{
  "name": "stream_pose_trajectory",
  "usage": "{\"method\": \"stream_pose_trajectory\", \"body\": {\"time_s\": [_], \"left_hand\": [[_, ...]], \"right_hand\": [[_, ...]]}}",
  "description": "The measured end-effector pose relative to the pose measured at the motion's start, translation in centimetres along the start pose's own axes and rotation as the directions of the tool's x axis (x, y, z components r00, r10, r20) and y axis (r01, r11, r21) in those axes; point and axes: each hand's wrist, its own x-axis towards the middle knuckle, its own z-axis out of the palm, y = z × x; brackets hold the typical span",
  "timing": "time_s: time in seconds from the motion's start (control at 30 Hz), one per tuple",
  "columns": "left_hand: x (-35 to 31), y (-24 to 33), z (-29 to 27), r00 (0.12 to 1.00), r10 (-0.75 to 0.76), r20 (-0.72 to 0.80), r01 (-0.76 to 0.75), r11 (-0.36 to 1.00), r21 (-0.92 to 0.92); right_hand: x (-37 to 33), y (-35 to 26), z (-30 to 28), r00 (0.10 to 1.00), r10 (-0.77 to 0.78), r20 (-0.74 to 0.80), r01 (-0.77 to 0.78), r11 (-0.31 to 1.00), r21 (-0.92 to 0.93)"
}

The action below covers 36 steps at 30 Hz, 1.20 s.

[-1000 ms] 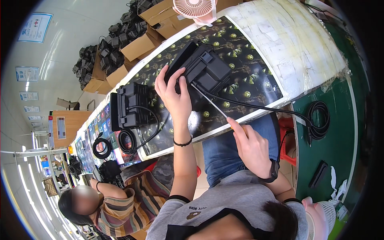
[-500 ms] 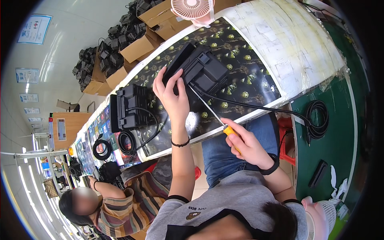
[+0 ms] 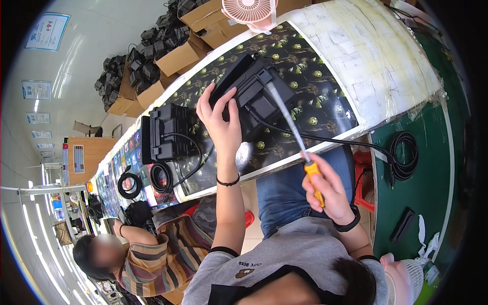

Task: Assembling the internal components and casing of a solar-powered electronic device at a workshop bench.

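My right hand [image 3: 330, 190] is closed round the yellow handle of a screwdriver [image 3: 291, 122]. Its long shaft points up and left across the black plastic box [image 3: 272, 94], the tip showing over the latch side; whether it touches cannot be told. At the box's near left side my left hand [image 3: 221, 119] grips its edge by the upright lid, fingers bent. A ribbed black cable [image 3: 325, 136] runs from the box to the right. It leads to a coil [image 3: 404, 155] on the green surface.
A second black box [image 3: 170, 132] with coiled cables [image 3: 161, 178] stands on the left. A pink fan [image 3: 249, 10] is at the far edge. Cardboard cartons [image 3: 178, 58] with many black boxes lie beyond. A co-worker in a striped top [image 3: 157, 259] sits at left. A black case [image 3: 402, 223] lies right.
My right hand has swung the screwdriver up and to the right; its shaft now crosses above the box instead of pointing at its near side. My left hand stays on the box.
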Motion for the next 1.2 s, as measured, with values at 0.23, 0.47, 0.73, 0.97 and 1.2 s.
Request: {"method": "stream_pose_trajectory", "body": {"time_s": [0.23, 0.47, 0.73, 0.97, 1.2], "left_hand": [[-0.9, 1.3, -0.4, 0.995, 0.095, -0.029, -0.094, 0.995, 0.044], [-1.1, 1.2, -0.3, 0.993, 0.104, -0.052, -0.103, 0.994, 0.025], [-1.1, 1.2, -0.5, 0.996, 0.079, -0.035, -0.079, 0.997, 0.002], [-1.1, 1.2, -0.6, 0.998, 0.059, -0.019, -0.059, 0.998, -0.023], [-0.8, 1.7, -1.1, 0.996, 0.069, 0.06, -0.073, 0.995, 0.069]], "right_hand": [[1.1, -1.0, -1.9, 0.977, -0.164, -0.135, 0.139, 0.975, -0.172], [1.1, -0.4, -3.1, 0.967, -0.229, -0.114, 0.175, 0.917, -0.36], [1.0, -0.9, -2.4, 0.961, -0.259, -0.095, 0.123, 0.711, -0.692], [0.6, -1.6, -0.3, 0.814, -0.572, 0.102, 0.177, 0.075, -0.981], [1.1, -1.2, -0.4, 0.801, -0.575, 0.167, 0.147, -0.082, -0.986]]}}
